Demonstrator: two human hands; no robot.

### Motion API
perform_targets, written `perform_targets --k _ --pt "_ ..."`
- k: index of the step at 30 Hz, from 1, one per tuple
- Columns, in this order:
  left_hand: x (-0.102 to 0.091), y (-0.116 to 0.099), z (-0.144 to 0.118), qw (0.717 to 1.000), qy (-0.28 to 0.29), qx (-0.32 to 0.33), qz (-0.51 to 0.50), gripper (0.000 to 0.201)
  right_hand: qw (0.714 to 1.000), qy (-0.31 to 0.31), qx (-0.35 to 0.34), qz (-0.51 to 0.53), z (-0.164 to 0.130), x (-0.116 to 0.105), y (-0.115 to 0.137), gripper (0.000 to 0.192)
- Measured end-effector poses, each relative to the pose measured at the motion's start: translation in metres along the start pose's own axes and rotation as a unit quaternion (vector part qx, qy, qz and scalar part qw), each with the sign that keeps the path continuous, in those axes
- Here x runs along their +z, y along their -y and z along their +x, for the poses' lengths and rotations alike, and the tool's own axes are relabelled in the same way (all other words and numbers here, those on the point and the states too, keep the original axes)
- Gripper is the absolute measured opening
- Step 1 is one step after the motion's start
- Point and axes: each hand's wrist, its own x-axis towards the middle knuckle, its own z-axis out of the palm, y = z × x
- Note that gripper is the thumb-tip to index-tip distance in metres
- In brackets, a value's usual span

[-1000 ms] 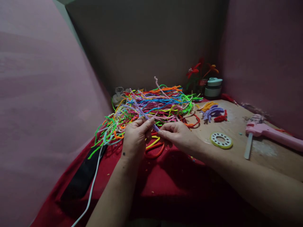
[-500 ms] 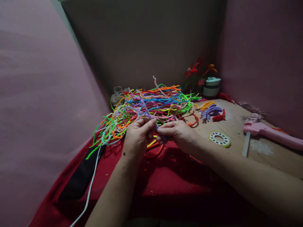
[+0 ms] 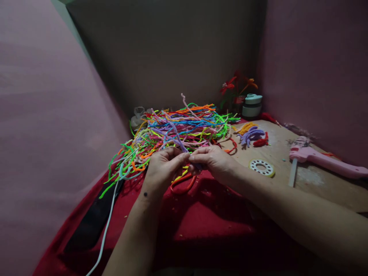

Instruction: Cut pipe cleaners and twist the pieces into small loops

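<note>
Head view. You are pinching a lilac pipe cleaner (image 3: pixel 180 145) between both hands at the centre of the frame. Your left hand (image 3: pixel 161 167) is gripping it with thumb and forefinger closed narrowly on the strand; your right hand (image 3: pixel 211 159) is meeting it fingertip to fingertip, likewise closed on the same strand. The strand is running up and to the left from your fingertips into the heap of coloured pipe cleaners (image 3: pixel 184 124), which is lying just above your hands at the middle of the frame. An orange loop (image 3: pixel 184 183) is lying on the red cloth (image 3: pixel 212 214) directly below your hands. At lower left, a white cable (image 3: pixel 107 226) is trailing over a black strip (image 3: pixel 92 222). To the right of centre, a white perforated disc (image 3: pixel 261 167) is resting on the wooden board (image 3: pixel 316 184), with a small bundle of purple, orange and red pieces (image 3: pixel 252 135) above it. A pink glue gun (image 3: pixel 319 160) is lying at the right edge. Near the upper right, a small lidded jar (image 3: pixel 252 105) is standing beside red and orange handmade flowers (image 3: pixel 234 86).
</note>
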Motion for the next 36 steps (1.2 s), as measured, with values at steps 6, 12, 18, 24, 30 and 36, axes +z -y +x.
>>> perform_targets --k 6,12,18,24,30,36 --pt "-0.003 0.008 0.0 0.993 0.0 0.114 0.034 0.013 1.0 0.011 0.007 0.011 0.002 -0.003 0.003 0.007" --pt "-0.003 0.007 0.0 0.992 -0.022 0.115 0.049 0.01 0.999 0.03 0.01 0.019 0.006 -0.007 0.0 0.009" --pt "0.002 0.003 0.001 0.998 -0.018 0.058 0.019 0.016 1.0 0.012 0.002 0.022 0.003 -0.004 0.001 0.007" --pt "0.002 0.012 0.002 0.992 -0.035 0.12 0.033 0.01 0.997 0.011 0.025 0.074 0.004 -0.005 0.001 0.005" --pt "-0.01 0.023 0.011 0.855 -0.024 0.426 0.295 0.015 0.998 0.057 0.005 0.02 0.011 -0.013 -0.002 0.008" --pt "-0.016 0.016 0.006 0.744 -0.055 0.434 0.505 0.014 0.996 0.049 0.014 -0.07 0.009 -0.014 0.004 0.009"
